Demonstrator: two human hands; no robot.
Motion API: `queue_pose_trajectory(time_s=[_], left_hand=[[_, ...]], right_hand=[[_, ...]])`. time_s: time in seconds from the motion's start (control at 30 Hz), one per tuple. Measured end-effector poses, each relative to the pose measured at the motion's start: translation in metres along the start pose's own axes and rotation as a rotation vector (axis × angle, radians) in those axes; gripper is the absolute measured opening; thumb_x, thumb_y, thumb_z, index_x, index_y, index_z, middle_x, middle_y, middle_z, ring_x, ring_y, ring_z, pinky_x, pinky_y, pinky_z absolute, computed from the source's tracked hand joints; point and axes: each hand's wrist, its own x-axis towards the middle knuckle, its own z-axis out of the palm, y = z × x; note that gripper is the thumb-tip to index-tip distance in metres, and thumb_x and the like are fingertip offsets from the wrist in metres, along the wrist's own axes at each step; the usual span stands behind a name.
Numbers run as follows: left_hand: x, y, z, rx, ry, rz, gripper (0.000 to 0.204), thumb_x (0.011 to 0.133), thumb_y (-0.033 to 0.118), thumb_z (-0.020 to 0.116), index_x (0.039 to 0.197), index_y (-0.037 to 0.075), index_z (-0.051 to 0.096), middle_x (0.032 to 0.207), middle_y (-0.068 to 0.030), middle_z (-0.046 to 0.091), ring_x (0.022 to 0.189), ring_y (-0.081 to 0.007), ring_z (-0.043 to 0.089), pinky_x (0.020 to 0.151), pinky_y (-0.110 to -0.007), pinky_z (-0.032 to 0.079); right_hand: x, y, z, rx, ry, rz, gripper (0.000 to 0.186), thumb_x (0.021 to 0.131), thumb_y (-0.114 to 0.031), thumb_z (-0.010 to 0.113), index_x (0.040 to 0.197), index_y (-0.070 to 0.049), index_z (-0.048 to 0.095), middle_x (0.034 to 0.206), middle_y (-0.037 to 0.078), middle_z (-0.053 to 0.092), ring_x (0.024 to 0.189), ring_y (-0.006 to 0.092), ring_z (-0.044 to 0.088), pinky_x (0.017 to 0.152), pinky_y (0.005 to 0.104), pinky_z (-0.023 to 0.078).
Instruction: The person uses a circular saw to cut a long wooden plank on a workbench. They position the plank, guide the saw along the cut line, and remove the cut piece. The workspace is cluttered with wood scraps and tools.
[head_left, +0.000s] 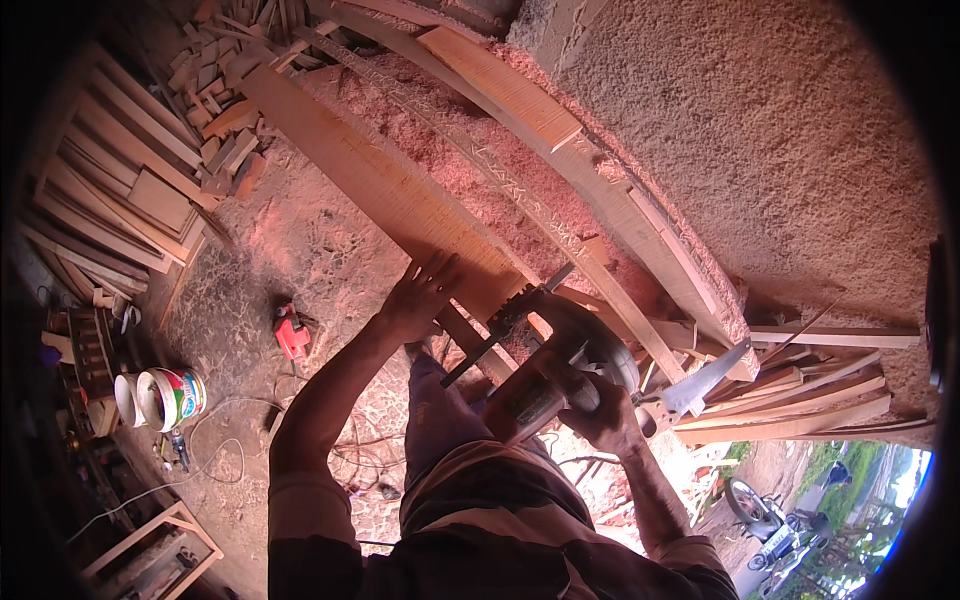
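My left hand [420, 295] lies on a wide wooden board [350, 175], fingers spread near its near end. My right hand [595, 410] grips the handle of a dark corded-type power saw [550, 360], whose front sits at that end of the board. A dark metal rod [470, 360] crosses beside the saw's front, running diagonally. A narrow plank with pale scribbled marks [500, 180] runs alongside the wide board. Just right of the power saw lies a hand saw [700, 385]. The saw's blade is hidden from this angle.
Wood offcuts [220, 120] and leaning planks [120, 180] fill the upper left. A red power tool [293, 335], white buckets [165, 400] and cables lie on the floor. A rough wall [750, 150] is at right, with stacked strips [800, 400] below. A motorcycle [770, 530] stands outside.
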Motion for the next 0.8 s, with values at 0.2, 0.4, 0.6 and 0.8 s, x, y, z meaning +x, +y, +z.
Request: queue_pose_trajectory(time_s=[0.2,0.4,0.6,0.8], left_hand=[[0.018,0.0,0.051,0.339,0.18,0.051,0.065,0.091,0.027,0.062,0.149,0.002,0.045,0.158,-0.0207,0.04,0.149,-0.0376,0.033,0.122,-0.047,0.031],[0.018,0.0,0.076,0.257,0.265,0.004,0.056,0.092,0.022,0.053,0.144,0.002,0.051,0.151,-0.0197,0.048,0.145,-0.034,0.038,0.123,-0.043,0.032],[0.019,0.001,0.048,0.347,0.089,0.097,0.066,0.086,0.032,0.058,0.14,-0.004,0.054,0.147,-0.0178,0.052,0.145,-0.0333,0.039,0.127,-0.043,0.023],[0.018,0.002,0.033,0.471,0.088,0.171,0.067,0.084,0.032,0.057,0.139,-0.006,0.054,0.142,-0.018,0.057,0.142,-0.0328,0.044,0.127,-0.045,0.023]], right_hand=[[0.013,0.022,-0.011,-0.059,-0.049,-0.019,0.055,0.076,-0.021,0.083,0.124,-0.001,0.066,0.095,0.021,0.075,0.088,0.0298,0.075,0.077,0.0387,0.058],[0.022,0.029,-0.016,-0.011,-0.088,-0.024,0.055,0.077,-0.019,0.083,0.125,0.002,0.065,0.098,0.021,0.075,0.092,0.027,0.076,0.078,0.0387,0.059],[0.024,0.031,-0.011,0.003,-0.145,0.03,0.056,0.078,-0.019,0.084,0.126,0.001,0.064,0.101,0.02,0.074,0.094,0.0316,0.075,0.081,0.0397,0.058],[0.028,0.04,-0.011,0.055,-0.18,-0.099,0.059,0.078,-0.019,0.084,0.129,-0.001,0.063,0.109,0.019,0.074,0.102,0.032,0.073,0.086,0.0411,0.057]])
